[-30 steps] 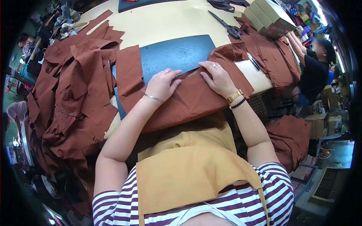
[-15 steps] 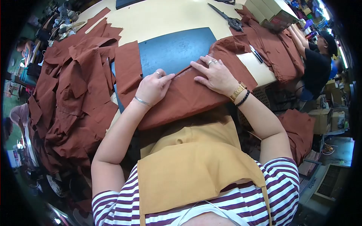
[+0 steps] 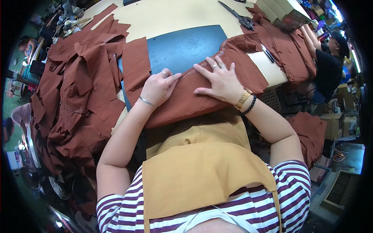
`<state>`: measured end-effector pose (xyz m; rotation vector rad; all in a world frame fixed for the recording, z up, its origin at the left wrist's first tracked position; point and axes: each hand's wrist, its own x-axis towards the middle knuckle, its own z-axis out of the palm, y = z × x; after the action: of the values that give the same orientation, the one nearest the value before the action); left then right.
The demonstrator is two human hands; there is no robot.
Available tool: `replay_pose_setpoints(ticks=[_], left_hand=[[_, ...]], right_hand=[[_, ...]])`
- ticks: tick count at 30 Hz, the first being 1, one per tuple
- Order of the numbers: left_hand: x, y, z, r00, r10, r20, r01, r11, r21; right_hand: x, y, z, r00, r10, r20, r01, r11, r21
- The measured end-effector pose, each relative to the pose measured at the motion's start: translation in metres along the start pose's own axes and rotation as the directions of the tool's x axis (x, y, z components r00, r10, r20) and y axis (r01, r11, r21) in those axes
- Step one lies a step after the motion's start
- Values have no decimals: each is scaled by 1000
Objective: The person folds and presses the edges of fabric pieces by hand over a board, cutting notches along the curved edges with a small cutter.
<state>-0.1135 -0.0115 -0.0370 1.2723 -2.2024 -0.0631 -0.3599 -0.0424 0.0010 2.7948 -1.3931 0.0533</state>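
Observation:
A rust-brown piece of fabric (image 3: pixel 176 105) lies across the table's near edge, with faint pale marks along its upper edge. My left hand (image 3: pixel 159 87) has thumb and index finger pinched together at that edge. On the same fabric, to the right, my right hand (image 3: pixel 222 82) lies flat with its fingers spread. Behind both hands, a blue board (image 3: pixel 186 44) shows from under the cloth. A narrower rust-brown strip (image 3: pixel 136 64) lies over the board's left part.
Crumpled rust-brown fabric (image 3: pixel 77 93) is heaped at the left. Dark scissors (image 3: pixel 239 17) rest at the back right, near a cardboard box (image 3: pixel 285 13). Pens (image 3: pixel 268 53) lie beside folded fabric (image 3: pixel 291 54). Another person (image 3: pixel 330 66) is at the right side of the table.
My right hand's fingers have spread wider, and its thumb has moved away from the index finger. My left hand keeps its pinch at the fabric edge. The view has shifted slightly.

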Motion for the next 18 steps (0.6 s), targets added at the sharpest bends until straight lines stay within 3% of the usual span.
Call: replay_pose_setpoints(ticks=[4, 6, 9, 10, 18], left_hand=[[-1, 1, 0, 1000, -2, -20, 3, 1000, 23], [-1, 2, 0, 1000, -15, -11, 16, 999, 34], [1, 3, -2, 999, -40, 27, 38, 997, 61], [1, 5, -4, 998, -45, 45, 41, 996, 81], [-5, -3, -38, 970, -129, 206, 60, 948, 312]], right_hand=[[2, 33, 13, 984, 108, -142, -127, 983, -129], [3, 31, 9, 964, 85, -252, -134, 973, -187], [10, 1, 13, 960, -94, -264, 178, 932, 316], [10, -13, 12, 917, -190, -351, 298, 910, 287], [10, -34, 21, 940, -169, -297, 248, 935, 253]])
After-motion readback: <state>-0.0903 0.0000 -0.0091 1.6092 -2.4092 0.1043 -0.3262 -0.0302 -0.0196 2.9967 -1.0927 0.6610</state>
